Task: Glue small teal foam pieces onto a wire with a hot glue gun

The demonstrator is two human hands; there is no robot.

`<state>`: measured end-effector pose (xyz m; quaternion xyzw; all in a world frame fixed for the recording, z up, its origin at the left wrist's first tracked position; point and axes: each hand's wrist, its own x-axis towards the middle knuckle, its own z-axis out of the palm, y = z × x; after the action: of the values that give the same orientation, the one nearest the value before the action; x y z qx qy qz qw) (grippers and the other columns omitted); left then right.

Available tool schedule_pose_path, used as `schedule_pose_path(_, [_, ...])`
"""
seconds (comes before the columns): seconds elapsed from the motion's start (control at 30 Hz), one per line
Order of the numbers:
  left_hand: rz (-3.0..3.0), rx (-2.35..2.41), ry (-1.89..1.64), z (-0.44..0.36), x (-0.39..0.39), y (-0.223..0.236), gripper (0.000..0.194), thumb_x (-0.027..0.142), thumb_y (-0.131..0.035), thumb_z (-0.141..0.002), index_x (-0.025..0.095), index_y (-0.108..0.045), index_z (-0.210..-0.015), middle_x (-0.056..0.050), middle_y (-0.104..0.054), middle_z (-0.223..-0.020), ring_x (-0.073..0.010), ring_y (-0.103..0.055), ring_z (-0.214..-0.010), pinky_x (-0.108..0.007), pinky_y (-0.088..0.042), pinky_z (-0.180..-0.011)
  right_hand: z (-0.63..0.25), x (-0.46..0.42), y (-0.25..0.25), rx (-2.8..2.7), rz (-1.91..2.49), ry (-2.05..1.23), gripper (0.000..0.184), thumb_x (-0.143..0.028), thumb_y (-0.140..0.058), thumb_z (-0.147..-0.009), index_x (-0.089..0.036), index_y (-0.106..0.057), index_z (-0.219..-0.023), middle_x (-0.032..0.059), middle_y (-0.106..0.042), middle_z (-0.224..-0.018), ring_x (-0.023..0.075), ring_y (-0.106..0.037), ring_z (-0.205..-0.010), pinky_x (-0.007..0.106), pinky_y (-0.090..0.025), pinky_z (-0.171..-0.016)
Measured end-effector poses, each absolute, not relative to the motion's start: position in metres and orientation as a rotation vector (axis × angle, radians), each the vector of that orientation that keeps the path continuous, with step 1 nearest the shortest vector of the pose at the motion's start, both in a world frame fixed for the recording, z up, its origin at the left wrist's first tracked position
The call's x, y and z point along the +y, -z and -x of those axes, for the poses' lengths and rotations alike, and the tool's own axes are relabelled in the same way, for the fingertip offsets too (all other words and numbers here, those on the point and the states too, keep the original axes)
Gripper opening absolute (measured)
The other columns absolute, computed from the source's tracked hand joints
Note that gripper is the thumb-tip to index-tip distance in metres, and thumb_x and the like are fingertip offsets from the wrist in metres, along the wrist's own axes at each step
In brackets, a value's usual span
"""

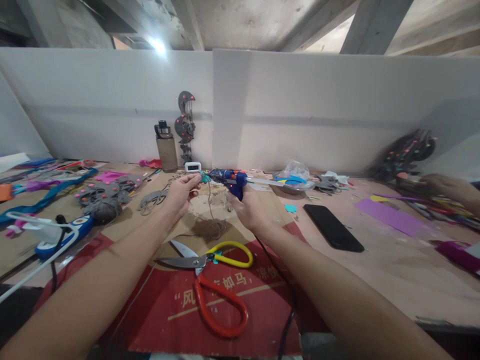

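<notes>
My right hand (250, 206) is wrapped round the handle of a blue hot glue gun (236, 186), which points left. A clear glue stick (266, 182) sticks out of its back end. Close to the gun's nozzle, my left hand (183, 194) pinches a small teal piece (205, 177), with a grey string (211, 212) hanging below it. Whether the nozzle touches the piece, I cannot tell. Open scissors (202, 262) with one yellow and one red handle lie below both hands on a red and brown cardboard sheet (150, 310).
A bottle (167, 150) stands at the back, beside a small white-framed display (193, 167). A black phone (333, 227) lies right of my hands. At left are a blue-and-white power strip (67, 237) and grey cutouts (107, 192). Another person's hand (440, 185) is at far right.
</notes>
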<state>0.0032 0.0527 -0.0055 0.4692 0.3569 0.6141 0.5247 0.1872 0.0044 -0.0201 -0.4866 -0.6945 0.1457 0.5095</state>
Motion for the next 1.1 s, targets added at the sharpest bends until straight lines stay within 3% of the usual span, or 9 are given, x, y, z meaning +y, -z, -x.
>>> schedule_pose_path(0.23, [-1.151,0.852,-1.475,-0.003,0.052,0.006,0.03,0.034,-0.08,-0.053,0.014,-0.065,-0.07,0.001,-0.053,-0.06,-0.0058,-0.046,-0.053,-0.017,-0.031,-0.044,-0.185,-0.005,0.011,-1.763,1.189,-0.271,0.028,-0.032,-0.047,-0.083,-0.018,-0.057,-0.104,0.0105,-0.064,-0.097,0.0229,-0.058,-0.087,0.037,-0.045,-0.079])
schedule_pose_path(0.4, [-1.173,0.862,-1.471,-0.004,0.051,0.006,0.03,0.036,-0.08,-0.054,0.015,-0.064,-0.069,0.001,-0.054,-0.061,-0.0062,-0.046,-0.054,-0.018,-0.031,-0.045,-0.185,-0.01,0.009,-1.839,1.214,-0.165,0.033,-0.031,-0.044,-0.085,-0.019,-0.052,-0.115,0.0112,-0.062,-0.103,0.0246,-0.057,-0.091,0.038,-0.044,-0.082])
schedule_pose_path(0.83, [-1.163,0.858,-1.465,-0.003,0.053,0.008,0.032,0.036,-0.08,-0.053,0.015,-0.065,-0.072,0.001,-0.053,-0.062,-0.0062,-0.046,-0.055,-0.017,-0.03,-0.045,-0.185,-0.008,0.01,-1.821,1.227,-0.168,0.032,-0.032,-0.045,-0.085,-0.017,-0.054,-0.112,0.0124,-0.063,-0.099,0.026,-0.058,-0.091,0.039,-0.044,-0.08])
schedule_pose_path(1.0, [-1.23,0.873,-1.456,-0.002,0.052,0.007,0.029,0.036,-0.078,-0.055,0.014,-0.066,-0.071,0.0,-0.055,-0.062,-0.0063,-0.046,-0.055,-0.018,-0.03,-0.045,-0.185,-0.013,0.009,-1.876,1.148,-0.156,0.033,-0.028,-0.046,-0.084,-0.024,-0.052,-0.117,0.0093,-0.062,-0.107,0.0244,-0.057,-0.097,0.037,-0.044,-0.082])
schedule_pose_path(1.1, [-1.234,0.879,-1.462,-0.002,0.053,0.008,0.028,0.035,-0.078,-0.056,0.014,-0.065,-0.07,0.0,-0.056,-0.062,-0.0064,-0.046,-0.054,-0.018,-0.03,-0.045,-0.186,-0.013,0.009,-1.852,1.166,-0.177,0.028,-0.03,-0.047,-0.084,-0.023,-0.055,-0.109,0.0091,-0.064,-0.101,0.0237,-0.058,-0.09,0.036,-0.045,-0.078])
